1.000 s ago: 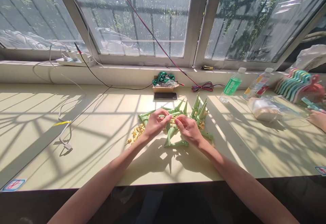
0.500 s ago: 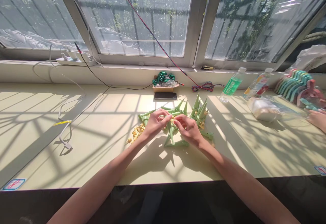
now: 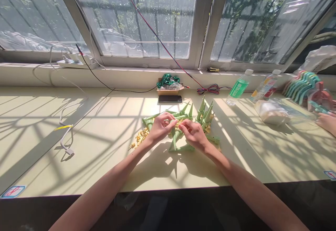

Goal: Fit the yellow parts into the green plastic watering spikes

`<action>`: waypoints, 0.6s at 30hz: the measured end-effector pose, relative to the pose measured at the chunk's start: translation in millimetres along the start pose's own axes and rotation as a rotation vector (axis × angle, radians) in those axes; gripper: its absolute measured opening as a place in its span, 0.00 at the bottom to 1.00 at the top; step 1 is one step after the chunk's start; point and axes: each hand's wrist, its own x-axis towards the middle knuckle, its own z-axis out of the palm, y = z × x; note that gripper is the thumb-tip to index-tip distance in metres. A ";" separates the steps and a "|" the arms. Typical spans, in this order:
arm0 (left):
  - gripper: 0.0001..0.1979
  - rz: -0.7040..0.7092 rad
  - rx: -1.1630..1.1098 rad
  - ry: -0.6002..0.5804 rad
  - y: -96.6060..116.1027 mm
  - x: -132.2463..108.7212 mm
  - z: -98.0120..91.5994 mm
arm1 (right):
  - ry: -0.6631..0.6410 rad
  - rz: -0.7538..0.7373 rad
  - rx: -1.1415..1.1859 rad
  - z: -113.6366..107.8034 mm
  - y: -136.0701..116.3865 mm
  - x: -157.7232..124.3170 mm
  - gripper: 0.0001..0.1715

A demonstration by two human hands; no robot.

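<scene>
My left hand (image 3: 160,127) pinches a pale green pointed plastic cone (image 3: 173,140) whose tip hangs down. Close beside it, my right hand (image 3: 194,133) has thumb and fingers pressed together near the cone's upper end; whatever they hold is too small to make out. Green cone pieces (image 3: 207,114) stand and lie on the table behind and around both hands. Small yellow plastic pieces (image 3: 141,137) are heaped to the left of my left hand, and more show between the green ones.
A phone (image 3: 170,98) lies before a small cardboard box (image 3: 168,92) at the back. Two bottles (image 3: 238,89) stand back right, near a plastic-wrapped pack (image 3: 271,112) and several clothes hangers (image 3: 301,87). Another person's hand (image 3: 327,121) is at the right edge. A white cable (image 3: 68,133) lies left.
The cone in my left hand has swung slightly, its tip now a little further left and lower. Both hands stay almost in place.
</scene>
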 end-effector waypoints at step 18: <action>0.16 0.032 0.024 -0.028 4.1 -1.0 -1.9 | 0.015 0.004 -0.018 0.9 -4.8 1.8 0.20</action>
